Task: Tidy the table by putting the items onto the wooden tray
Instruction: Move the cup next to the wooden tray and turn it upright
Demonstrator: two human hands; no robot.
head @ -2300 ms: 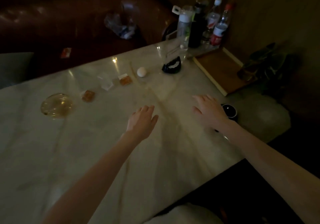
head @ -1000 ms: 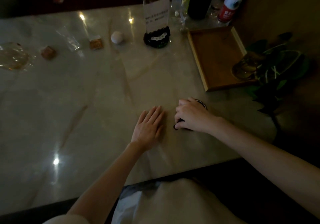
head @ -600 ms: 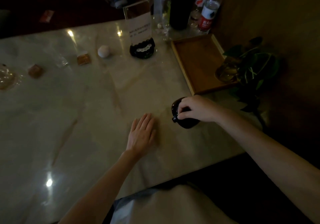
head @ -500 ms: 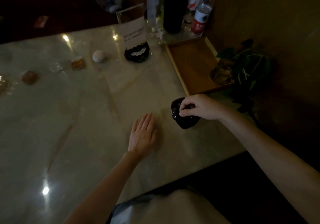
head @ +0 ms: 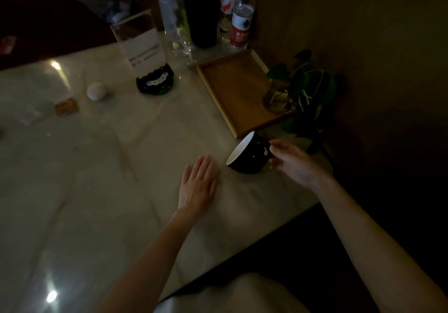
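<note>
My right hand (head: 294,162) grips a black cup (head: 249,157) with a white inside by its handle side. The cup is tilted with its mouth facing left, just in front of the near corner of the wooden tray (head: 232,87). My left hand (head: 197,186) lies flat on the marble table (head: 97,179), fingers together, holding nothing. A small white ball (head: 97,91), a brown wrapped snack (head: 66,106) and a black bracelet with white beads (head: 155,83) lie further back on the table.
A glass vase with a green plant (head: 288,89) stands on the tray's right side. Several bottles (head: 206,9) crowd the far corner behind the tray. A clear sign holder (head: 141,43) stands behind the bracelet. The table's near edge runs diagonally at the right.
My right hand closed on the black cup, lifted it off the table and tipped it, mouth to the left, toward the tray. My left hand settled flat on the table.
</note>
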